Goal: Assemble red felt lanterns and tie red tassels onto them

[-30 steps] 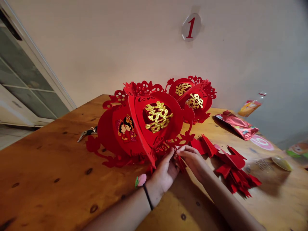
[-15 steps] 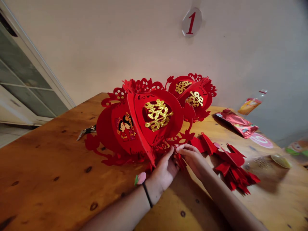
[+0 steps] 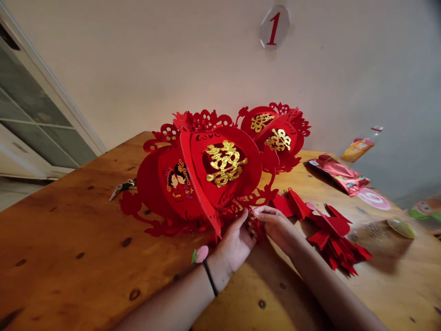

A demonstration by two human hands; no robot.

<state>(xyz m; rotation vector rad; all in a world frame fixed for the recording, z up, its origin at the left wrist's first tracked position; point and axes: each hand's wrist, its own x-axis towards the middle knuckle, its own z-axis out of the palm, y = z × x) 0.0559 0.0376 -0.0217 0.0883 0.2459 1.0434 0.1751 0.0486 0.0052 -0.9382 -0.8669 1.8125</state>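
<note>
A red felt lantern [image 3: 151, 184] lies tilted on its side, with gold cut-out characters and a cartoon couple on its panels. At its near lower edge, my left hand [image 3: 236, 246] is curled with the thumb raised, closed on the lantern's rim. Close beside it, my right hand [image 3: 275, 227] pinches with thumb and forefinger at the same spot. A red felt strip [image 3: 260, 232] hangs between the two hands; its upper end is hidden by the fingers. Behind stands a second red lantern [image 3: 292, 140].
Red felt pieces [image 3: 336, 227] lie in a pile on the wooden table [image 3: 86, 285], right of my hands. Farther right are a red foil packet [image 3: 339, 174], small metal bits [image 3: 375, 230] and a clear bottle [image 3: 360, 147]. Keys [image 3: 122, 187] lie left of the lantern.
The view has shifted very slightly. Both hands stay at the lantern's lower edge, with only small finger movement.
</note>
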